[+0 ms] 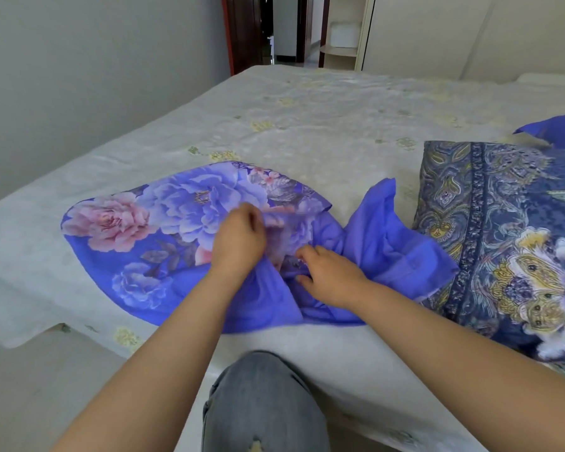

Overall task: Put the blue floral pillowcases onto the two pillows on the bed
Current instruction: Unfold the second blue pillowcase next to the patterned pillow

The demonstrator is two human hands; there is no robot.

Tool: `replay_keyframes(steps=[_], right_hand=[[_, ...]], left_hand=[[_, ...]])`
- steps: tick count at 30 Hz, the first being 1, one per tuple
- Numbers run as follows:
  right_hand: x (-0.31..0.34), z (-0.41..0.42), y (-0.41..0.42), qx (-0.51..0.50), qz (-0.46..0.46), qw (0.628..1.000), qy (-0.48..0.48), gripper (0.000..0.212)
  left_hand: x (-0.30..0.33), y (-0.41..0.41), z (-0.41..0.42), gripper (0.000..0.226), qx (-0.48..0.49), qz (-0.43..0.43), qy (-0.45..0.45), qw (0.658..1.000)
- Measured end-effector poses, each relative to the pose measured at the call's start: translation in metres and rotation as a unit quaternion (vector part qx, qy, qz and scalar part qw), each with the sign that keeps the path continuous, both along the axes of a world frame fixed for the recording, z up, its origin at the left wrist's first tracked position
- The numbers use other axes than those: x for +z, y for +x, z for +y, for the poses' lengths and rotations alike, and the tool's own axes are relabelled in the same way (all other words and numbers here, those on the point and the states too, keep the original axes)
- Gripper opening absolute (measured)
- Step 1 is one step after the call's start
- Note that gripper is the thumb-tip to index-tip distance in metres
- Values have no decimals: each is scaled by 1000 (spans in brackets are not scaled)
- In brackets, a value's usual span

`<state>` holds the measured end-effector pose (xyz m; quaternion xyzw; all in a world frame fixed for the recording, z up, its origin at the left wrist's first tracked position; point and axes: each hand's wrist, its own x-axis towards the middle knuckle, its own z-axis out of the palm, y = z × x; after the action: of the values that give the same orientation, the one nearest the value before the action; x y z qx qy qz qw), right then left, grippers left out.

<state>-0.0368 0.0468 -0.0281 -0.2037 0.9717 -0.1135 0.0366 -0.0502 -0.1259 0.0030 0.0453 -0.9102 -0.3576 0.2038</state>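
Observation:
A blue pillowcase with pink and lilac flowers (137, 236) lies crumpled on the near part of the bed. My left hand (238, 239) grips a bunch of its fabric near the middle, fingers curled. My right hand (330, 275) pinches the cloth just to the right, beside the plain blue flap (392, 243) that spreads toward the pillow. A pillow in a dark blue paisley cover (509, 243) lies at the right. Behind it a strip of plain blue cloth (558, 128) shows at the frame's right edge.
The bed (323, 125) carries a pale sheet with faint yellow flowers; its left corner hangs over the floor. My knee in grey jeans (261, 399) presses against the near edge. A grey wall is on the left; a doorway and shelves stand beyond the bed.

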Motion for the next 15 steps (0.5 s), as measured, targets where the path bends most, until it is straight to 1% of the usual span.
replay_keyframes(steps=[1,3,4,5,6,7,8,9,10,11,12,13,14,15], right_hand=[[0,1,0,5,-16,1000,20,42],[5,-1,-6,-8,-70,997,21,46],[10,-2,-11,-40,-110,993,-14,47],[14,-4,-19,-86,-157,982,-61,49],[17,-4,-26,-124,-180,971,-98,53],[20,-3,-32,-137,-189,965,-116,61],[21,0,-36,-140,-196,962,-131,67],[22,4,-38,-144,-213,954,-155,68],[25,9,-39,-141,-233,944,-186,60],[29,16,-39,-140,-231,940,-210,47],[36,25,-43,-145,-176,948,-222,34],[45,37,-47,-163,-92,959,-214,24],[56,48,-52,-188,-2,960,-209,19],[69,67,-53,-218,65,952,-204,18]], left_hand=[[8,-1,-6,11,42,65,86,993],[28,-5,-19,8,81,136,253,955],[38,-6,-24,9,78,144,338,927],[44,-8,-28,10,72,135,404,902],[45,-9,-30,14,66,119,444,886],[44,-10,-30,14,60,99,454,884],[41,-10,-30,11,62,80,432,896],[36,-9,-29,5,65,63,391,916],[29,-10,-28,11,70,38,329,941],[19,-9,-27,17,65,2,263,963],[11,-7,-25,23,57,-24,196,979],[3,-4,-20,29,54,-27,130,990],[0,1,-16,36,55,-4,67,996],[0,6,0,40,48,33,20,998]])
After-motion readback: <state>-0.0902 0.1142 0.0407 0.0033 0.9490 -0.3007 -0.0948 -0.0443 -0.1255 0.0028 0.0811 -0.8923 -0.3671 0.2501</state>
